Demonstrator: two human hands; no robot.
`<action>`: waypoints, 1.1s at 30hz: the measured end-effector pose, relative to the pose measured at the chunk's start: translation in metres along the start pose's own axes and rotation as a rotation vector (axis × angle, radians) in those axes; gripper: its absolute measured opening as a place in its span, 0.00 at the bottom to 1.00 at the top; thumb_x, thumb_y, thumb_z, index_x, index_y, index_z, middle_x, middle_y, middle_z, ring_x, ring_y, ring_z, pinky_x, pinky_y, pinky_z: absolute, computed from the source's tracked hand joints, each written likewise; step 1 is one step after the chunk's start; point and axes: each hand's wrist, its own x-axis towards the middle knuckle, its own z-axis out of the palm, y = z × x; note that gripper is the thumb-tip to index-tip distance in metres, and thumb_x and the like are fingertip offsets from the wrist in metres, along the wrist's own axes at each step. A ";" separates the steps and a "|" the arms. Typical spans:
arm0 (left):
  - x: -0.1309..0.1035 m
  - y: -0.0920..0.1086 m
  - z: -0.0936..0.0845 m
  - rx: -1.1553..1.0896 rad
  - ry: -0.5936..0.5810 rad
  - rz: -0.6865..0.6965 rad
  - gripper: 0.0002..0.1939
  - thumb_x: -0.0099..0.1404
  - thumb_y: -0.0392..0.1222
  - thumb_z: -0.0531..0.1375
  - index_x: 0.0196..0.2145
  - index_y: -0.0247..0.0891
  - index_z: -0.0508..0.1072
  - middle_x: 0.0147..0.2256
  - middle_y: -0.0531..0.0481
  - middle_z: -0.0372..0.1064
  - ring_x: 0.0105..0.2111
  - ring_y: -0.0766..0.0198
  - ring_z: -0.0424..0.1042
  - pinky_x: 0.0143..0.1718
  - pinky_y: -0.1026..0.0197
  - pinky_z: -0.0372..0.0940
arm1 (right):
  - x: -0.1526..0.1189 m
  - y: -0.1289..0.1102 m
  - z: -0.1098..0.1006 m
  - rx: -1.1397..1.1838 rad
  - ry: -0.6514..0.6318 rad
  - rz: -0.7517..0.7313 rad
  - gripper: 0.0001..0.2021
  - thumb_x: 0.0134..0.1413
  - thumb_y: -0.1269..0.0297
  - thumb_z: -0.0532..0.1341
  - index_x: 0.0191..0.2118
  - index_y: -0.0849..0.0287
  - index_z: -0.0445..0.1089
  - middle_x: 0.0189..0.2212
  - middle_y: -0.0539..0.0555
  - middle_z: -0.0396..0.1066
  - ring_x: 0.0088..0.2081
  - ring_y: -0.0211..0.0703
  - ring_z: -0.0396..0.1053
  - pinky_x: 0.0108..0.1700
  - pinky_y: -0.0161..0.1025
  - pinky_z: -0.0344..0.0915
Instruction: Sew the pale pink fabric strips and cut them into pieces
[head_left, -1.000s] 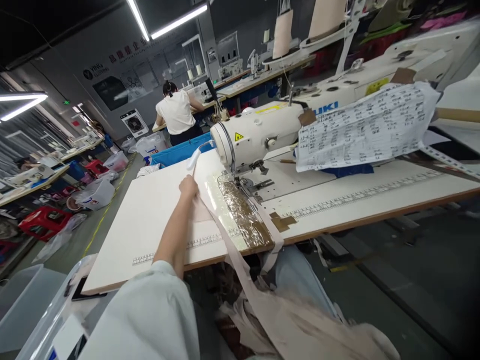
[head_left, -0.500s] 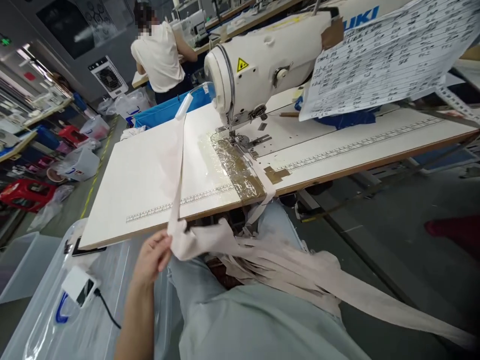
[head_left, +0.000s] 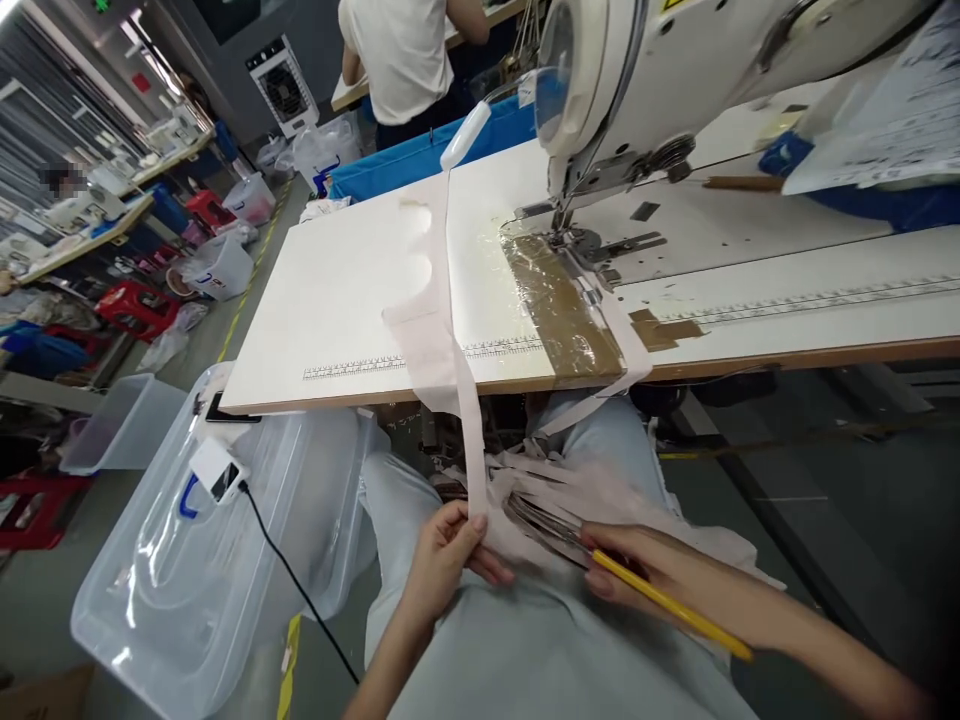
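Between its thumb and fingers, my left hand [head_left: 457, 555] pinches the lower end of a pale pink fabric strip [head_left: 471, 430] that hangs over the table's front edge. My right hand [head_left: 626, 565] holds dark metal scissors [head_left: 544, 525], blurred by motion; a yellow stick-like object [head_left: 671, 605] lies along the same hand. A wider pale pink cloth piece [head_left: 427, 345] lies on the white table [head_left: 337, 260]. More pale strips are heaped on my lap, under the scissors. Another strip [head_left: 626, 345] runs from the sewing machine [head_left: 600, 90] down over the edge.
A clear plastic bin [head_left: 180, 560] with a white device [head_left: 217, 470] and black cable stands at the left. A person in a white shirt [head_left: 401, 60] is beyond the table. A paper sheet [head_left: 892, 120] lies at the right of the machine.
The view has shifted closer to the table. My right hand has come into view with the scissors. My left hand has moved right, and the strip it holds now hangs down straighter.
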 end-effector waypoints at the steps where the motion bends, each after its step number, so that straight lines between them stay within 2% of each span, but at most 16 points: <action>1: 0.000 0.000 -0.002 -0.012 0.006 -0.003 0.28 0.53 0.64 0.67 0.34 0.34 0.69 0.21 0.49 0.73 0.23 0.60 0.77 0.22 0.66 0.68 | 0.011 -0.008 -0.004 0.000 -0.109 -0.031 0.20 0.50 0.42 0.61 0.24 0.53 0.62 0.22 0.49 0.61 0.24 0.43 0.61 0.26 0.39 0.60; 4: 0.000 0.002 -0.007 -0.038 0.020 -0.021 0.28 0.51 0.62 0.69 0.33 0.33 0.71 0.24 0.45 0.76 0.26 0.59 0.78 0.25 0.66 0.69 | 0.035 -0.017 -0.013 -0.004 -0.302 -0.053 0.19 0.54 0.45 0.58 0.25 0.54 0.57 0.23 0.48 0.56 0.24 0.41 0.56 0.27 0.38 0.54; 8: 0.002 0.006 -0.007 -0.035 0.042 -0.031 0.29 0.50 0.64 0.69 0.32 0.33 0.70 0.25 0.45 0.77 0.26 0.57 0.78 0.26 0.63 0.70 | 0.049 -0.011 -0.013 -0.050 -0.372 -0.071 0.21 0.57 0.44 0.54 0.25 0.54 0.52 0.22 0.46 0.52 0.25 0.39 0.51 0.28 0.38 0.50; 12: 0.002 0.008 -0.005 -0.018 0.054 -0.031 0.30 0.50 0.65 0.68 0.32 0.34 0.70 0.23 0.46 0.76 0.25 0.56 0.78 0.26 0.61 0.70 | 0.051 -0.013 -0.013 -0.091 -0.342 -0.081 0.21 0.57 0.43 0.54 0.25 0.54 0.52 0.22 0.46 0.53 0.24 0.39 0.51 0.27 0.39 0.49; 18: 0.003 0.006 -0.005 -0.013 0.051 -0.042 0.30 0.50 0.65 0.68 0.32 0.33 0.71 0.25 0.44 0.77 0.27 0.56 0.79 0.27 0.63 0.70 | 0.045 -0.012 -0.015 -0.149 -0.269 -0.032 0.22 0.54 0.43 0.57 0.23 0.54 0.53 0.21 0.49 0.56 0.24 0.41 0.55 0.26 0.38 0.51; 22: 0.005 0.004 -0.006 -0.020 0.062 -0.026 0.29 0.50 0.64 0.69 0.33 0.32 0.73 0.26 0.43 0.77 0.25 0.57 0.78 0.28 0.62 0.70 | 0.048 -0.006 -0.013 -0.262 -0.205 -0.089 0.21 0.55 0.45 0.59 0.24 0.54 0.53 0.21 0.49 0.58 0.24 0.42 0.57 0.26 0.38 0.52; 33: 0.006 0.002 -0.008 -0.002 0.051 -0.039 0.28 0.51 0.63 0.68 0.33 0.32 0.74 0.25 0.43 0.76 0.27 0.55 0.79 0.31 0.60 0.71 | 0.055 -0.008 -0.014 -0.455 -0.239 -0.108 0.23 0.56 0.41 0.57 0.25 0.54 0.53 0.21 0.49 0.61 0.25 0.44 0.61 0.26 0.38 0.49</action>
